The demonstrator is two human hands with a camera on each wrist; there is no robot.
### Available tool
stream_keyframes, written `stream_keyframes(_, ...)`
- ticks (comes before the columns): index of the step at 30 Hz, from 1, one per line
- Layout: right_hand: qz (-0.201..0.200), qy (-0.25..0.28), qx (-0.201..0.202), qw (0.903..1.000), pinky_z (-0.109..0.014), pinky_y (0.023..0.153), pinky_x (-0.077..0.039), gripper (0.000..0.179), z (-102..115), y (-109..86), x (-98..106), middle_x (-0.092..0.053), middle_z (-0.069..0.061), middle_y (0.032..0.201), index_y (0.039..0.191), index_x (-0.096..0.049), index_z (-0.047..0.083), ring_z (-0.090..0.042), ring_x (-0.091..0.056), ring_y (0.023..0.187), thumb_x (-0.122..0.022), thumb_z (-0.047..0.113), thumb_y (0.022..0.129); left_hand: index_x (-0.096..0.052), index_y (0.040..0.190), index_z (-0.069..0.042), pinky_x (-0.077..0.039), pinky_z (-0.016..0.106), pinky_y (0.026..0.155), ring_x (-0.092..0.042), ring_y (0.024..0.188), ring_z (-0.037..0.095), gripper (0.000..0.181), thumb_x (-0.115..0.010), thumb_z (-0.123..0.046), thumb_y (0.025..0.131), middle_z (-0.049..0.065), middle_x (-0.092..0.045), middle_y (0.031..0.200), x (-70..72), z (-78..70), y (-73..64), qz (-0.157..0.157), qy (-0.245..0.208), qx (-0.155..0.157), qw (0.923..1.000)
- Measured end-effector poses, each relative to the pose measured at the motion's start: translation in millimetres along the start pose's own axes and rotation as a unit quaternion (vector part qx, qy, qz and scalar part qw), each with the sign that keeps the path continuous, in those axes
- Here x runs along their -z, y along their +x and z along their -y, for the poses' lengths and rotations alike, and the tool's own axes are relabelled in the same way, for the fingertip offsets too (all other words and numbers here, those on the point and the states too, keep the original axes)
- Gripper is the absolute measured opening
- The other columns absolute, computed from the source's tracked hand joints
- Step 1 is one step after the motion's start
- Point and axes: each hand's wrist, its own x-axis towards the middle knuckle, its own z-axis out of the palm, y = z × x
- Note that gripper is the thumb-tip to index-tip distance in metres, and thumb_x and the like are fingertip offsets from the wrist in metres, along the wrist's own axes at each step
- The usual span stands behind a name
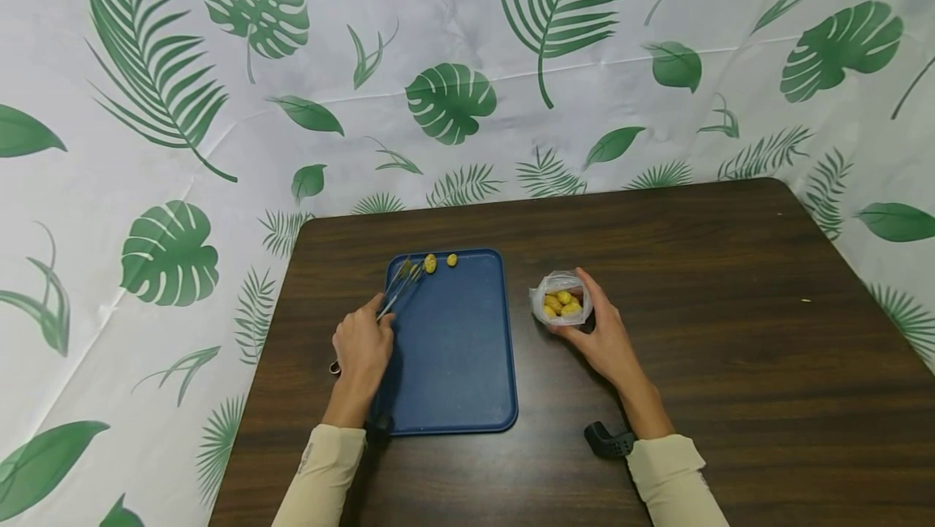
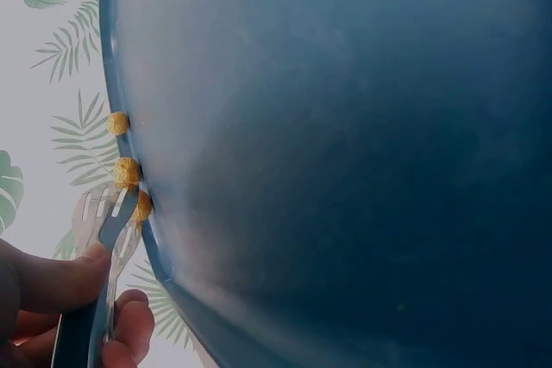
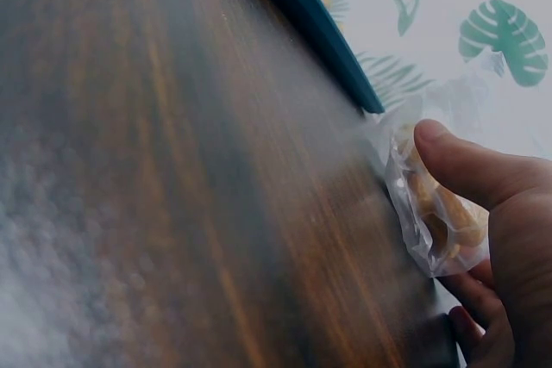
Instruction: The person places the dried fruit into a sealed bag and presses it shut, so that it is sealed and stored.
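My left hand (image 1: 363,344) grips metal tongs (image 2: 114,228) with fork-shaped ends, low over the left side of a blue tray (image 1: 456,348). Around the tong tips are small yellow speckled pieces: one overlaps the prongs, and another (image 1: 430,264) sits just to their right. A third yellow piece (image 1: 452,260) lies a little further along the tray's far edge. To the right of the tray, my right hand (image 1: 606,340) holds a clear plastic bag (image 1: 538,300), thumb on one side and fingers on the other. Several yellow pieces (image 1: 561,303) show through its open mouth.
The dark wooden table (image 1: 730,348) extends right of the bag. A black strap (image 1: 608,441) sits by my right wrist. A white sheet with green leaves (image 1: 453,15) hangs behind the table and down its left side.
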Motion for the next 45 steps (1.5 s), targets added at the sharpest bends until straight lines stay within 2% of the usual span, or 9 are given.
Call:
stream_keyframes(10, 0.000, 0.000, 0.001, 1.0000, -0.072, 0.112, -0.032, 0.102, 1.6, -0.3, 0.3, -0.047, -0.022, 0.156, 0.163, -0.030, 0.018, -0.046, -0.044, 0.143, -0.090, 0.018, 0.081, -0.072, 0.132, -0.010, -0.055, 0.063, 0.074, -0.073, 0.091, 0.051, 0.038, -0.072, -0.019, 0.094, 0.026, -0.075, 0.113, -1.3, 4.9, 1.8, -0.005, -0.005, -0.002, 1.0000)
stream_keyframes(17, 0.000, 0.002, -0.001, 1.0000, -0.072, 0.113, -0.032, 0.102, 1.0, -1.1, 0.5, -0.047, -0.021, 0.156, 0.164, -0.029, 0.023, -0.045, -0.044, 0.143, -0.089, 0.019, 0.081, -0.073, 0.131, -0.012, -0.055, 0.062, 0.074, -0.073, 0.091, 0.050, 0.037, -0.072, -0.019, 0.094, 0.025, -0.076, 0.112, 4.7, 5.5, 0.3, -0.019, -0.012, -0.001, 0.9997)
stream_keyframes(21, 0.003, -0.002, -0.006, 1.0000, -0.073, 0.113, -0.031, 0.102, 1.4, -1.3, 0.4, -0.045, -0.022, 0.158, 0.164, -0.028, 0.021, -0.046, -0.042, 0.145, -0.089, 0.020, 0.082, -0.073, 0.131, -0.013, -0.055, 0.062, 0.074, -0.073, 0.091, 0.050, 0.038, -0.072, -0.020, 0.094, 0.025, -0.076, 0.112, 8.0, 5.9, 0.2, -0.026, -0.015, -0.006, 0.9995)
stream_keyframes(32, 0.003, -0.006, -0.006, 1.0000, -0.073, 0.113, -0.030, 0.102, 1.5, -1.2, -0.4, -0.049, -0.021, 0.154, 0.164, -0.028, 0.024, -0.045, -0.043, 0.144, -0.089, 0.021, 0.082, -0.075, 0.129, -0.016, -0.054, 0.064, 0.075, -0.072, 0.091, 0.052, 0.038, -0.074, -0.022, 0.092, 0.025, -0.075, 0.111, 21.2, 2.0, -0.5, -0.055, -0.033, -0.036, 0.9973)
stream_keyframes(39, 0.000, 0.000, 0.002, 1.0000, -0.072, 0.114, -0.031, 0.101, 1.5, -0.8, -0.3, -0.048, -0.022, 0.155, 0.164, -0.029, 0.020, -0.045, -0.043, 0.144, -0.089, 0.019, 0.082, -0.076, 0.127, -0.016, -0.055, 0.062, 0.069, -0.074, 0.084, 0.048, 0.037, -0.078, -0.020, 0.090, 0.021, -0.077, 0.106, 26.6, -3.9, -2.1, -0.089, -0.066, -0.068, 0.9915)
stream_keyframes(45, -0.005, -0.001, 0.007, 1.0000, -0.072, 0.113, -0.031, 0.102, 0.7, -0.6, -0.4, -0.046, -0.022, 0.157, 0.163, -0.030, 0.019, -0.046, -0.043, 0.144, -0.089, 0.019, 0.081, -0.076, 0.126, -0.015, -0.054, 0.060, 0.065, -0.075, 0.080, 0.046, 0.037, -0.079, -0.018, 0.090, 0.019, -0.078, 0.104, 30.3, -7.9, -3.8, -0.106, -0.074, -0.095, 0.9871)
